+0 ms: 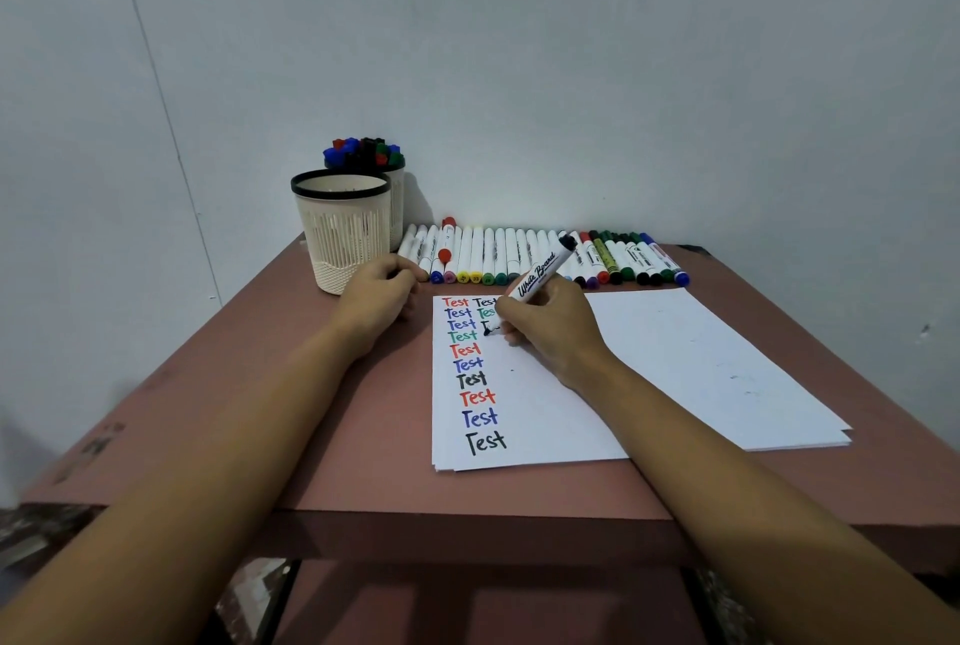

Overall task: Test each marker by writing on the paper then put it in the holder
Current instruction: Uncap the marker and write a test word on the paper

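Now writing with a black marker

My right hand [550, 327] grips a white marker [537, 278] with "White Board" printed on its barrel. Fingers and thumb are curled round its lower part, and its black tip touches the paper [675, 358]. The barrel tilts up and away toward the far edge of the worktop [249, 410]. The tip sits at a started black stroke in the second column, under a black "Test" and a green "Test". The first column runs toward the near edge with ten "Test" words in red, blue, green and black.

My left hand [382, 298] rests on the worktop just beside the paper's far left corner, fingers curled. I cannot tell whether it holds anything.

The paper is a small stack lying right of the middle, and my right wrist rests on it.

At the far left corner stands the holder [340, 233], cream with a black rim, nothing showing above that rim. Behind it, touching or nearly so, a second holder [397, 192] is packed with capped markers in red, blue, green and black.

Along the far edge a row of markers [498, 254] lies side by side, from the holders toward the far right corner.
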`<state>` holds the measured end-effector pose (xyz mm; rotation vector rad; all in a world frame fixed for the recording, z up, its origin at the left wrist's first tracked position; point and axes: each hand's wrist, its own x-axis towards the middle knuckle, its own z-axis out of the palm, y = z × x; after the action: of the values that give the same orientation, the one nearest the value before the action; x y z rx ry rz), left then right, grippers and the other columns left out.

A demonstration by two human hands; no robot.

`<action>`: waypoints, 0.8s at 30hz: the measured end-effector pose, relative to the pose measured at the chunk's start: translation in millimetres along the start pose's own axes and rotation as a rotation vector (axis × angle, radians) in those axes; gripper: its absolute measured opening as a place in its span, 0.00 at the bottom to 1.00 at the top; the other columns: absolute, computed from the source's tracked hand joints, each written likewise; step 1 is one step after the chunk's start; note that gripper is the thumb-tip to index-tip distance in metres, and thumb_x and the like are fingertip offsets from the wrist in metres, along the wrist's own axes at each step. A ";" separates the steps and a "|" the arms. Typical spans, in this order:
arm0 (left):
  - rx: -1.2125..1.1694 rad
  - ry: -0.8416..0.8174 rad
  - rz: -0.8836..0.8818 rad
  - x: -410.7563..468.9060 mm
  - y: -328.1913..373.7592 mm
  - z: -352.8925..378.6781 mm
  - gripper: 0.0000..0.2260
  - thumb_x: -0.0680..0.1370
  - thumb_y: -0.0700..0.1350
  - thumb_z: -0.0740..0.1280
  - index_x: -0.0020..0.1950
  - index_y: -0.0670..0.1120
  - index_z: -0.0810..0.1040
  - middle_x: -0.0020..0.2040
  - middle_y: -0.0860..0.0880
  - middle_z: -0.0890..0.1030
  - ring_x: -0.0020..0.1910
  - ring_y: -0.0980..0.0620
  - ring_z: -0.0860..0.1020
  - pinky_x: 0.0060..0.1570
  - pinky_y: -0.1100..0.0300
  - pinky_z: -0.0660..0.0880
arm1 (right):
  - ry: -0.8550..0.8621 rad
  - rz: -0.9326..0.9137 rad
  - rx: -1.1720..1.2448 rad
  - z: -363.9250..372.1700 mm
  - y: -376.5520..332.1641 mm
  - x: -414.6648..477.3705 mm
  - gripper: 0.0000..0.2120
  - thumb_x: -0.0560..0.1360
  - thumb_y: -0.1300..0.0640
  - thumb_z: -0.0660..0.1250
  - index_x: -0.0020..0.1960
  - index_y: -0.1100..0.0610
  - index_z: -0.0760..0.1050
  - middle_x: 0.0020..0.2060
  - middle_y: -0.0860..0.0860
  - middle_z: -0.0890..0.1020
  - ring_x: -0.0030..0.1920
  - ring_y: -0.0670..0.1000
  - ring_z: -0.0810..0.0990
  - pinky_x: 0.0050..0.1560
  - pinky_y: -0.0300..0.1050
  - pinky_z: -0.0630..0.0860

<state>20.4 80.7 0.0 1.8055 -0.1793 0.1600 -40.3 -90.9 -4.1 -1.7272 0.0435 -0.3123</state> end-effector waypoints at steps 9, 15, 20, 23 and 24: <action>0.013 0.000 0.015 -1.1 -0.1 -0.2 0.11 0.78 0.34 0.56 0.42 0.43 0.75 0.34 0.47 0.73 0.30 0.54 0.70 0.31 0.64 0.71 | 0.056 0.014 0.042 -0.9 0.0 0.5 0.05 0.71 0.66 0.68 0.39 0.59 0.72 0.30 0.54 0.77 0.32 0.51 0.76 0.37 0.46 0.77; 0.003 0.004 0.016 -4.0 3.5 1.9 0.09 0.78 0.33 0.55 0.46 0.40 0.75 0.31 0.47 0.71 0.28 0.53 0.69 0.24 0.70 0.68 | 0.015 -0.007 -0.013 0.3 -0.5 -1.2 0.04 0.71 0.65 0.67 0.40 0.62 0.72 0.30 0.55 0.76 0.31 0.51 0.74 0.35 0.46 0.75; 0.006 -0.001 0.008 -4.6 3.7 1.2 0.10 0.79 0.34 0.55 0.46 0.40 0.75 0.31 0.47 0.71 0.29 0.53 0.69 0.24 0.70 0.68 | -0.005 -0.012 -0.042 0.2 -3.5 -3.9 0.07 0.71 0.65 0.66 0.37 0.61 0.70 0.26 0.53 0.74 0.26 0.49 0.71 0.29 0.42 0.70; 0.005 -0.001 0.009 -4.6 4.0 1.5 0.09 0.79 0.33 0.55 0.46 0.39 0.75 0.31 0.47 0.71 0.28 0.53 0.69 0.24 0.70 0.68 | 0.060 0.003 0.009 -1.0 -2.8 -3.1 0.07 0.71 0.65 0.67 0.36 0.60 0.71 0.26 0.53 0.75 0.26 0.50 0.72 0.30 0.44 0.72; 0.004 0.000 0.010 -5.0 4.1 1.5 0.09 0.79 0.33 0.55 0.47 0.39 0.75 0.31 0.47 0.71 0.28 0.53 0.69 0.24 0.70 0.68 | 0.076 0.005 0.016 -1.4 -2.5 -2.9 0.07 0.71 0.64 0.67 0.37 0.60 0.71 0.26 0.53 0.75 0.27 0.50 0.73 0.31 0.44 0.72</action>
<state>14.8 78.5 2.5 1.8086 -0.1881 0.1676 -43.8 -91.3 -2.0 -1.6984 0.1005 -0.3737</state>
